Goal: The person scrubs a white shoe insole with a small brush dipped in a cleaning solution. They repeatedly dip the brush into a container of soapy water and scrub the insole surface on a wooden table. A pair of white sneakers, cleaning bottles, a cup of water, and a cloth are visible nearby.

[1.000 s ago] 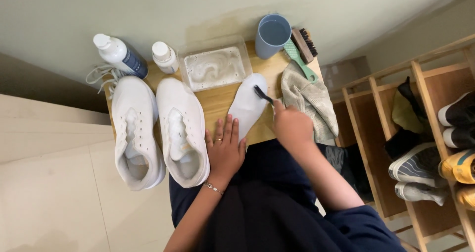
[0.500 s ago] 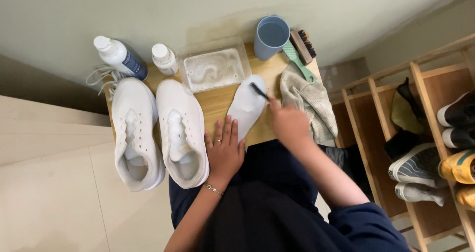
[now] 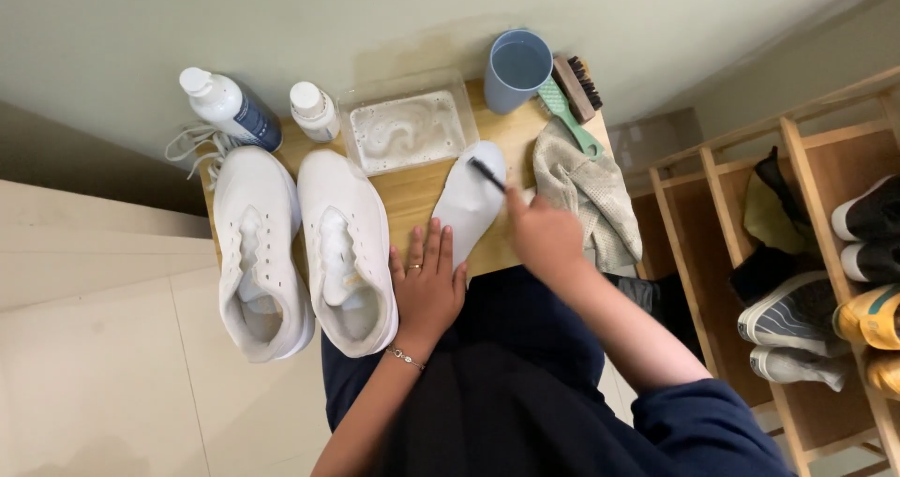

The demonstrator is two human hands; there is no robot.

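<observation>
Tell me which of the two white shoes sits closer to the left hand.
The right-hand white shoe, beside the left hand. The other white shoe lies further left, at the table's edge, next to the loose laces.

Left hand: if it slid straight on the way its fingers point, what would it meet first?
The left hand points up across the wooden table. Past bare wood, it would likely first meet the clear tray of soapy water, the white insole staying just beside its path.

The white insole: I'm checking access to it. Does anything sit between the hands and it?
Nothing visible does. The left hand rests on the near end of the white insole, and the small dark brush in the right hand already touches its far end.
</observation>
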